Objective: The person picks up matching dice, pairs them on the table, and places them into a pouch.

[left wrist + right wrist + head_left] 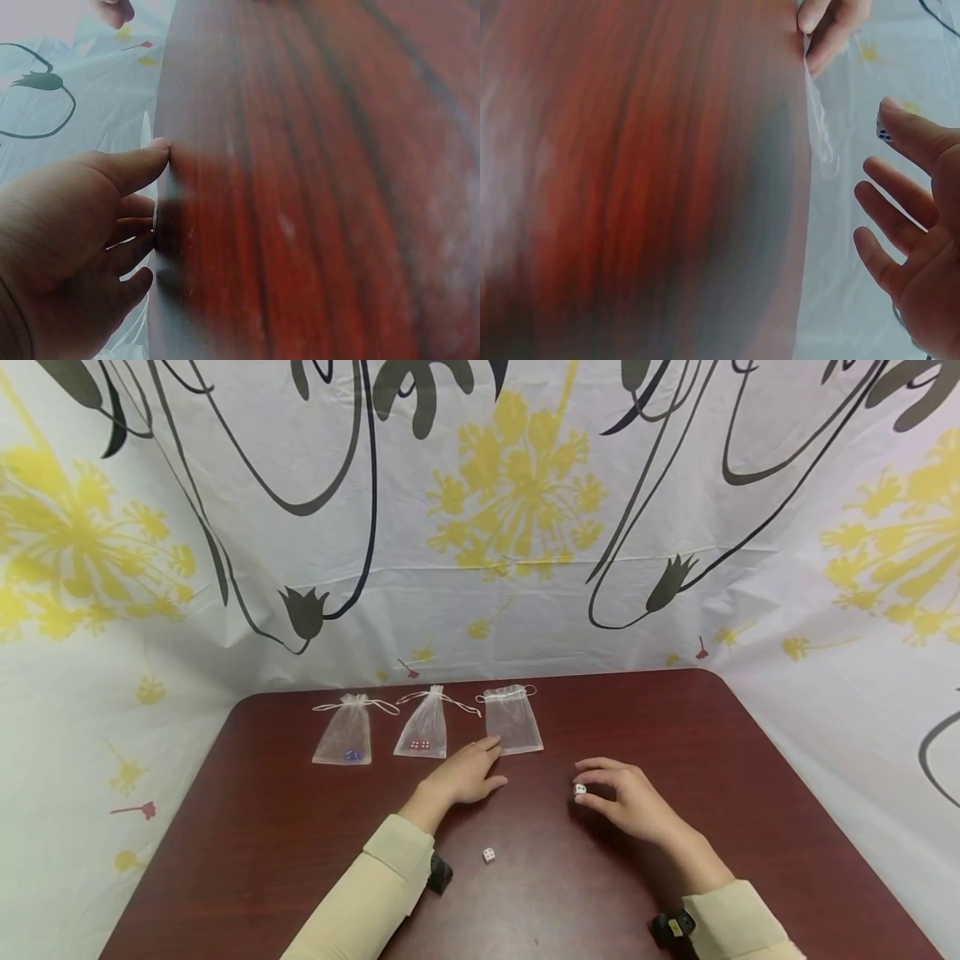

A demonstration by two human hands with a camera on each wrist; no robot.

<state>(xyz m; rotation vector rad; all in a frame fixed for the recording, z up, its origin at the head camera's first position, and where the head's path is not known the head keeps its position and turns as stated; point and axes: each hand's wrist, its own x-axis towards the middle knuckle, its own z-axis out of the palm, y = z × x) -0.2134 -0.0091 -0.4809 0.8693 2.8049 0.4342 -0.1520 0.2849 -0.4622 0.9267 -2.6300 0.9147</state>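
Observation:
Between thumb and index finger my right hand [628,800] pinches a white die [580,789], raised a little above the table. That die [883,131] shows dark pips beside the thumb in the right wrist view, with the other fingers spread loosely. My left hand [463,774] lies with extended fingers at the lower left corner of a sheer white drawstring bag [516,724]. Its thumb stands apart, touching the table in the left wrist view. A second white die [489,856] rests on the table, nearer me, between the forearms.
Left of that bag lie two more sheer drawstring bags: one [429,720] holds red dice [420,745], the other [345,727] blue dice [352,755]. The dark red wooden table [300,843] ends at a patterned white cloth [480,627] behind the bags.

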